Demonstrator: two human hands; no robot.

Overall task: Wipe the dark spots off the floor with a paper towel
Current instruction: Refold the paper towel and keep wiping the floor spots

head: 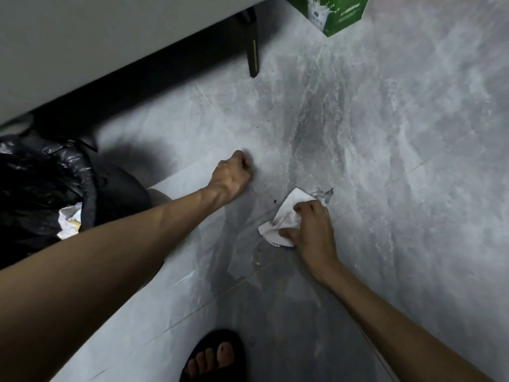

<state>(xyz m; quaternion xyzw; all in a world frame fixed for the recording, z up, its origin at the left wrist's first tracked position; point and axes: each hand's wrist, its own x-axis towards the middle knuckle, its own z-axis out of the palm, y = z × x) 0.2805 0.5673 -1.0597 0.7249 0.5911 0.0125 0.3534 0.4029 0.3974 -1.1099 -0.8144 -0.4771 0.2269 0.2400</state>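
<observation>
The right hand (311,230) presses a crumpled white paper towel (281,219) flat against the floor (399,161), its fingers (305,206) curled over the top of the wad and the thumb tucked against its near edge, so the soft sheet bunches into creases with a grey-stained patch in the middle. The floor is smooth, glossy grey tile with pale marble-like veining and thin straight joints. A small dark spot (275,201) sits just beside the towel's left edge, and a thin wet smear (323,194) shows at its far corner. The left hand (234,175) is balled into a fist that holds nothing, knuckles down on the tile, well to the left of the towel. At the left edge stands a bin lined with a shiny, wrinkled black plastic bag (41,188), a scrap of crumpled white paper (70,220) inside it. A slim black furniture leg (253,51) with a gold strip tapers to the floor, a green printed carton (338,12) stands at the top, and a foot in a black sandal (217,357) rests at the bottom.
</observation>
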